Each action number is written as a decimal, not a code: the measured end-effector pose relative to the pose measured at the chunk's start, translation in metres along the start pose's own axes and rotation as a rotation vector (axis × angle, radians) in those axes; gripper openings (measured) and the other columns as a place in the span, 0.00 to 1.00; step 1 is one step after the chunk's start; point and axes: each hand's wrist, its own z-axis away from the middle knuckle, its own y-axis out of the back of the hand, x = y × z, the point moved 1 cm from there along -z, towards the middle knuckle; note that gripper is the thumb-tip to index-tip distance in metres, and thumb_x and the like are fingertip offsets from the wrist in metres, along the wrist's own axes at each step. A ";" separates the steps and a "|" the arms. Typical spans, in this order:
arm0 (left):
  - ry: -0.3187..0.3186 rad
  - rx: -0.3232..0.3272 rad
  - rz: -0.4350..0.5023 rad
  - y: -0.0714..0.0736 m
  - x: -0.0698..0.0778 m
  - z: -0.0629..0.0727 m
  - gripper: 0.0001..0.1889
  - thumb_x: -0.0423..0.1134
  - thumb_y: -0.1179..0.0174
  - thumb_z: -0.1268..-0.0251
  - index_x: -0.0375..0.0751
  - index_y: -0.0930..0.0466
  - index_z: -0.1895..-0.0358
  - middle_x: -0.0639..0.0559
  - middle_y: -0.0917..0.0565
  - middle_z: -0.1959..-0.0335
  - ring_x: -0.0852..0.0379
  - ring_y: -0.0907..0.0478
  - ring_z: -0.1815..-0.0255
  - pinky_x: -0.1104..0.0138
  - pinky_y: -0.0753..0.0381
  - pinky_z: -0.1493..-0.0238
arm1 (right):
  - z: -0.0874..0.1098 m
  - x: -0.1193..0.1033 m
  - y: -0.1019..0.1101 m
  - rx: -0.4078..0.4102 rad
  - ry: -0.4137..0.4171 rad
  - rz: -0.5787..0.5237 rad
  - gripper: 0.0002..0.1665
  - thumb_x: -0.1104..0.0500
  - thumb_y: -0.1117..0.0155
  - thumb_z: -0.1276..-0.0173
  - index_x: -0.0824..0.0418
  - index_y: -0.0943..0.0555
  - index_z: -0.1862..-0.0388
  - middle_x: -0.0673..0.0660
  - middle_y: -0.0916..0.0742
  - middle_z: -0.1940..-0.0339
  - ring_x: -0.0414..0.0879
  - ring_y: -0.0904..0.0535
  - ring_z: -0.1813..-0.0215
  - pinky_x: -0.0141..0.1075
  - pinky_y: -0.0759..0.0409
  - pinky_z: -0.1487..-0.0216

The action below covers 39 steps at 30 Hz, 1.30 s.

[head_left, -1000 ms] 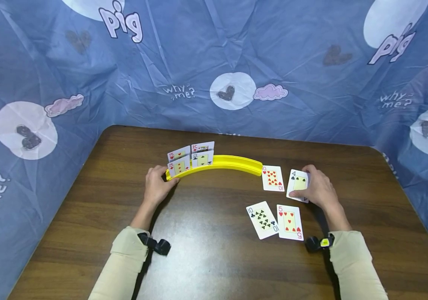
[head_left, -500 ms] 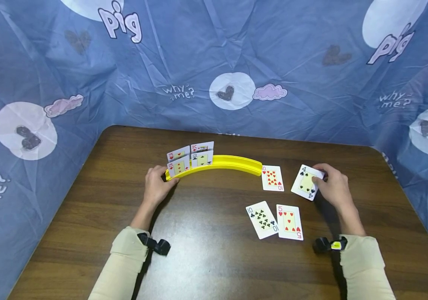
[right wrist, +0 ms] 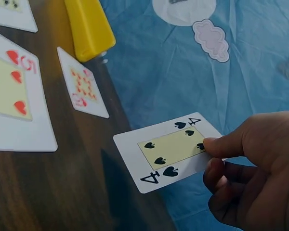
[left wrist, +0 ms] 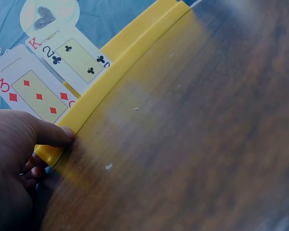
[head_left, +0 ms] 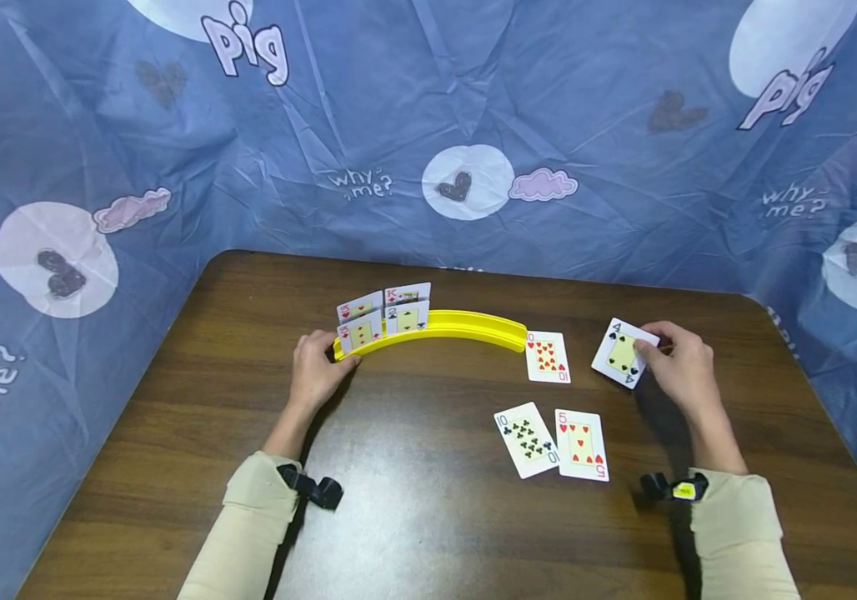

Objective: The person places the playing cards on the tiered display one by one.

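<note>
My left hand (head_left: pixel 316 365) grips the left end of a curved yellow card holder (head_left: pixel 473 324), thumb along its front edge in the left wrist view. Upright in the holder's left part stand a three of diamonds (left wrist: pixel 32 91) and a two of clubs (left wrist: pixel 72 57). Behind them rise a red three (head_left: pixel 353 308) and a red king (head_left: pixel 417 289), both partly hidden. Over the table's right side, my right hand (head_left: pixel 679 364) pinches a four of spades (head_left: pixel 623 353) by its right edge, thumb on its face. The card is tilted, its shadow falling on the wood below.
A ten of hearts (head_left: pixel 547 357) lies face up by the holder's right end. Nearer the front, a ten of clubs (head_left: pixel 526 440) and a five of hearts (head_left: pixel 581 446) lie side by side. A blue printed cloth (head_left: pixel 601 242) hangs behind the wooden table (head_left: pixel 428 533).
My right hand has drawn the four of spades rightward and back, away from the ten of hearts, turning it and raising it. My left hand stays on the holder.
</note>
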 end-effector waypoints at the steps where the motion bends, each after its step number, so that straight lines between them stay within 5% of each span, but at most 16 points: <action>1: 0.002 -0.001 0.001 0.000 0.000 0.000 0.18 0.34 0.29 0.50 0.25 0.15 0.56 0.32 0.15 0.57 0.37 0.25 0.55 0.49 0.31 0.48 | -0.001 -0.001 0.001 0.008 -0.006 -0.004 0.13 0.63 0.37 0.31 0.69 0.17 0.50 0.68 0.14 0.63 0.43 0.25 0.67 0.29 0.32 0.69; 7: 0.010 -0.005 0.007 0.000 0.001 -0.001 0.19 0.34 0.28 0.50 0.26 0.15 0.55 0.32 0.15 0.56 0.37 0.25 0.55 0.49 0.31 0.47 | -0.005 -0.009 0.005 0.048 -0.037 -0.064 0.14 0.61 0.35 0.32 0.69 0.16 0.52 0.66 0.13 0.65 0.28 0.29 0.73 0.23 0.31 0.73; 14: 0.001 0.009 0.012 0.000 -0.001 -0.001 0.19 0.33 0.28 0.52 0.26 0.15 0.56 0.32 0.15 0.57 0.36 0.25 0.56 0.49 0.31 0.48 | -0.009 -0.019 0.006 0.085 -0.050 -0.140 0.14 0.59 0.31 0.35 0.67 0.14 0.56 0.36 0.22 0.76 0.30 0.30 0.72 0.23 0.31 0.73; 17: 0.000 0.014 0.013 -0.001 -0.001 0.000 0.18 0.33 0.28 0.52 0.26 0.15 0.57 0.32 0.15 0.58 0.36 0.25 0.56 0.49 0.31 0.49 | -0.012 -0.025 0.005 0.080 -0.039 -0.186 0.13 0.59 0.30 0.35 0.68 0.14 0.56 0.32 0.25 0.77 0.30 0.30 0.72 0.23 0.31 0.74; 26: -0.003 0.006 0.006 -0.001 -0.002 0.000 0.18 0.34 0.28 0.52 0.27 0.15 0.57 0.33 0.15 0.58 0.37 0.25 0.57 0.50 0.31 0.49 | -0.021 -0.047 -0.001 0.039 0.007 -0.321 0.15 0.62 0.30 0.35 0.71 0.15 0.54 0.33 0.23 0.77 0.29 0.28 0.75 0.22 0.28 0.75; 39: -0.014 0.013 0.004 0.000 -0.001 0.000 0.17 0.34 0.29 0.51 0.27 0.15 0.58 0.33 0.15 0.59 0.37 0.25 0.57 0.49 0.31 0.50 | -0.036 -0.081 -0.010 0.008 0.068 -0.372 0.14 0.62 0.31 0.34 0.71 0.15 0.54 0.35 0.23 0.78 0.31 0.29 0.75 0.24 0.29 0.75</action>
